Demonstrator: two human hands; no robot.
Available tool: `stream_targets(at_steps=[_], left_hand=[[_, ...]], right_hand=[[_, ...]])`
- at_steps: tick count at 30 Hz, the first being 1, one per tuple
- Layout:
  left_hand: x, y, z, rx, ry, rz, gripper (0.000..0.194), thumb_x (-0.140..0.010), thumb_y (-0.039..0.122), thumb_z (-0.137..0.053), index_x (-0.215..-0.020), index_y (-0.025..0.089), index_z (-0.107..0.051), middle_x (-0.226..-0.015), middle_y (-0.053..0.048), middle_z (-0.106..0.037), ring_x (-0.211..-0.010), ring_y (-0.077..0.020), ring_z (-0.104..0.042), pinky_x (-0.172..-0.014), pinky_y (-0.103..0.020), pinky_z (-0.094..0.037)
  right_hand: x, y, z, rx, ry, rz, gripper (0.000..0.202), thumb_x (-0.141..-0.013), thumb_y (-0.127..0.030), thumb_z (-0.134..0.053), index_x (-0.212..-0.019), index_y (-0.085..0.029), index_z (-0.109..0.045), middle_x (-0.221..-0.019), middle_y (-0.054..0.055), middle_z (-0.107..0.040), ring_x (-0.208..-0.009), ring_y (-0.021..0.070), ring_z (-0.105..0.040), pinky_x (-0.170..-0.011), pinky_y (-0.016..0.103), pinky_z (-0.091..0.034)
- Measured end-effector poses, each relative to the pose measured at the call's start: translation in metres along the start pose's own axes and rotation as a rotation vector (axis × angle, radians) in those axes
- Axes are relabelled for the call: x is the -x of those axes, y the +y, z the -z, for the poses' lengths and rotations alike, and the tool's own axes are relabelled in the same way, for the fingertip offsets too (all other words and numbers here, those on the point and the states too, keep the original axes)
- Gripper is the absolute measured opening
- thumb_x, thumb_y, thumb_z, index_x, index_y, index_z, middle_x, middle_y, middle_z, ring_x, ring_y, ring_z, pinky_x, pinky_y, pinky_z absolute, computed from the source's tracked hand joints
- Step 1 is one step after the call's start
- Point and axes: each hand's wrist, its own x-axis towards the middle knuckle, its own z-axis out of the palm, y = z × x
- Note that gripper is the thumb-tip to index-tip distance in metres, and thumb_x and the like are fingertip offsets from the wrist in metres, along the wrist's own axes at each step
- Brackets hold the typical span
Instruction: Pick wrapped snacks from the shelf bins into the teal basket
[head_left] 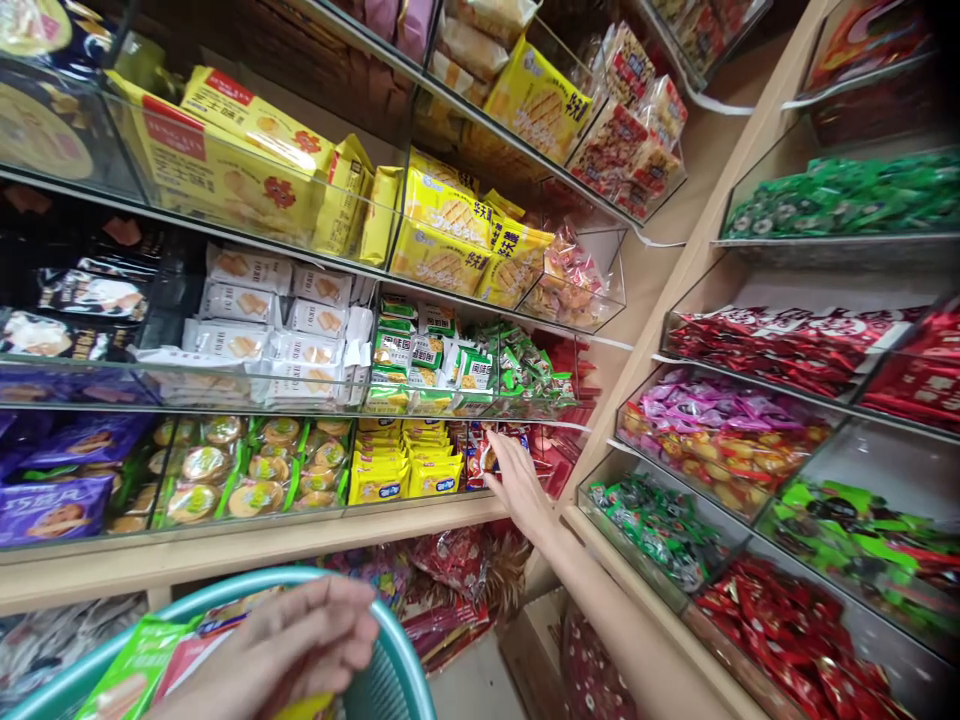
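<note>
My right hand (pixel 519 482) reaches to the front of a clear bin of small red and blue snack packets (pixel 480 455) on the lowest shelf, fingers stretched out. Its fingertips are at the packets; whether they touch one cannot be made out. My left hand (pixel 307 630) hangs over a teal plastic basket (pixel 405 650), fingers loosely curved and apart from the thumb, with nothing seen in it. Inside the basket lie a green snack packet (pixel 135 665) and other packets, partly hidden by that hand.
Yellow packets (pixel 409 475) and round biscuits (pixel 274 465) fill bins left of my right hand. Clear bin walls and shelf edges surround it. On the right-hand rack are bins of green sweets (pixel 660 530) and red sweets (pixel 802 630). A cardboard box (pixel 536 650) stands below.
</note>
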Motion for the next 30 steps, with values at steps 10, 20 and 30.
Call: stream_targets(at_steps=[10, 20, 30], left_hand=[[-0.044, 0.036, -0.047, -0.088, 0.006, -0.525, 0.076, -0.067, 0.036, -0.075, -0.13, 0.02, -0.035, -0.146, -0.015, -0.033, -0.133, -0.0257, -0.035, -0.109, -0.038, -0.034], [-0.019, 0.039, -0.037, 0.087, 0.016, -0.412, 0.05, -0.078, 0.037, -0.068, -0.121, 0.019, -0.051, -0.132, -0.007, -0.054, -0.122, -0.0246, -0.049, -0.101, -0.034, -0.046], [-0.013, 0.029, -0.017, 0.202, 0.074, -0.293, 0.05, -0.076, 0.04, -0.071, -0.12, 0.025, -0.055, -0.133, -0.001, -0.054, -0.118, -0.0206, -0.054, -0.094, -0.027, -0.052]], right_hand=[[-0.012, -0.11, 0.055, 0.005, 0.027, 0.342, 0.068, -0.091, -0.015, -0.04, -0.146, -0.019, -0.002, -0.14, 0.012, -0.047, -0.134, 0.0248, -0.035, -0.109, 0.051, -0.031], [-0.001, -0.131, 0.053, -0.399, 0.034, 0.081, 0.074, -0.085, -0.037, -0.056, -0.145, -0.027, -0.015, -0.146, 0.011, -0.039, -0.136, 0.0254, -0.03, -0.111, 0.052, -0.027], [-0.008, -0.168, 0.043, -1.702, -0.08, -0.893, 0.027, -0.078, -0.044, -0.065, -0.088, -0.018, -0.067, -0.091, 0.004, -0.07, -0.084, 0.0161, -0.063, -0.081, 0.032, -0.05]])
